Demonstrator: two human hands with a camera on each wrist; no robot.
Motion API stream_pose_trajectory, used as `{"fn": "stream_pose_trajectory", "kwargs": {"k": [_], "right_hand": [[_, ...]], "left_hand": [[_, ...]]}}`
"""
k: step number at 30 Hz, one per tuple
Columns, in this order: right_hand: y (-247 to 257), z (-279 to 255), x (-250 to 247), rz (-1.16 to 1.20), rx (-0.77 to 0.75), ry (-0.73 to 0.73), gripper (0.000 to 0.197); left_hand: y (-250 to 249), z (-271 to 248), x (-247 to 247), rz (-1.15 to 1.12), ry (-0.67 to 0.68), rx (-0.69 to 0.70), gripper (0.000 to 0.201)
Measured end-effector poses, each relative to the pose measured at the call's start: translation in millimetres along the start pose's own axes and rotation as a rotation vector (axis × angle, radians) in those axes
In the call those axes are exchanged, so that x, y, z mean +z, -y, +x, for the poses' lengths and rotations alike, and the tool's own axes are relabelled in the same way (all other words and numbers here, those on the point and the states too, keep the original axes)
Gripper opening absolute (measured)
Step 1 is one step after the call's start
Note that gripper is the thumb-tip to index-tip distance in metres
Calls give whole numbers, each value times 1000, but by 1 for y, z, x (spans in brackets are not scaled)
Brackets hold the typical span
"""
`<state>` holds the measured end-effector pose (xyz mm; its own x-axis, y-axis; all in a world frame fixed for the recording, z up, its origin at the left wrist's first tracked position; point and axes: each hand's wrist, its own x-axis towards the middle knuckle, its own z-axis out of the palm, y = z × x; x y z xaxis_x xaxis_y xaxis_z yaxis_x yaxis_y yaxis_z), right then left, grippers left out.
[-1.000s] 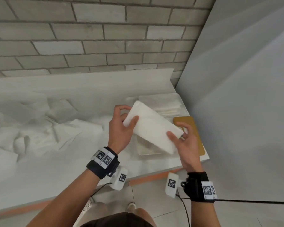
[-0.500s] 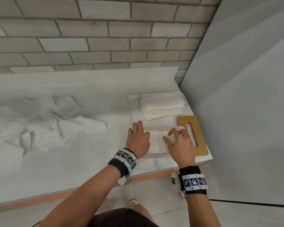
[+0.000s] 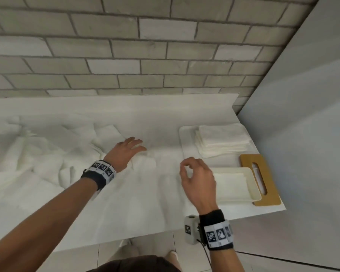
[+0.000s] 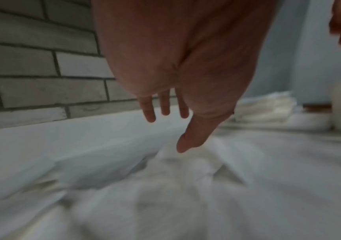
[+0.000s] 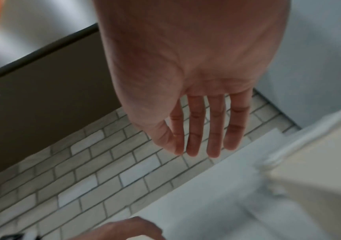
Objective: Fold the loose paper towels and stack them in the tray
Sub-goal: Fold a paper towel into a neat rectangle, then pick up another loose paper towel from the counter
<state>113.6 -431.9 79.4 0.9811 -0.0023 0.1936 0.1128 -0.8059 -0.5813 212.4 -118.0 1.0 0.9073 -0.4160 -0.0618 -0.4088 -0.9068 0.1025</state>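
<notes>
Both hands are empty: left hand flat and spread over the loose paper towels at mid-left, right hand loosely curled beside the tray. Best to lift one sheet only, by a corner. White table, brick wall behind.

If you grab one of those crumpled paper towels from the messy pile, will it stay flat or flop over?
Probably flop: the loose paper towels lie crumpled and creased, so they look thin and limp. Likely very light, too; a push from the open left hand might slide or bunch them. The folded stack keeps its shape, so folding seems to steady them.
</notes>
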Motion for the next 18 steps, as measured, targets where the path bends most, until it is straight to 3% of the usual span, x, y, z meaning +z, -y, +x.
{"fn": "stream_pose_trajectory", "kwargs": {"k": [3, 5, 7, 9, 11, 14, 16, 18], "right_hand": [[23, 3, 46, 23, -13, 120, 4], [30, 3, 74, 60, 17, 193, 3], [31, 0, 95, 130, 84, 247, 6], [32, -2, 109, 223, 179, 265, 18], [36, -3, 117, 357, 301, 258, 43], [59, 0, 118, 782, 550, 288, 73], [68, 6, 123, 1069, 689, 244, 61], [72, 13, 130, 1155, 715, 115, 34]], "left_hand": [[23, 11, 6, -70, 142, 55, 69], [24, 17, 2, -121, 209, -18, 40], [25, 20, -3, -305, 121, -107, 19], [24, 20, -7, -590, -67, -174, 34], [15, 15, -18, -786, -199, -248, 35], [-1, 0, -22, -1003, -231, -288, 26], [-8, -9, -20, -1008, -176, -202, 31], [-4, -14, -19, -1015, -74, -166, 41]]}}
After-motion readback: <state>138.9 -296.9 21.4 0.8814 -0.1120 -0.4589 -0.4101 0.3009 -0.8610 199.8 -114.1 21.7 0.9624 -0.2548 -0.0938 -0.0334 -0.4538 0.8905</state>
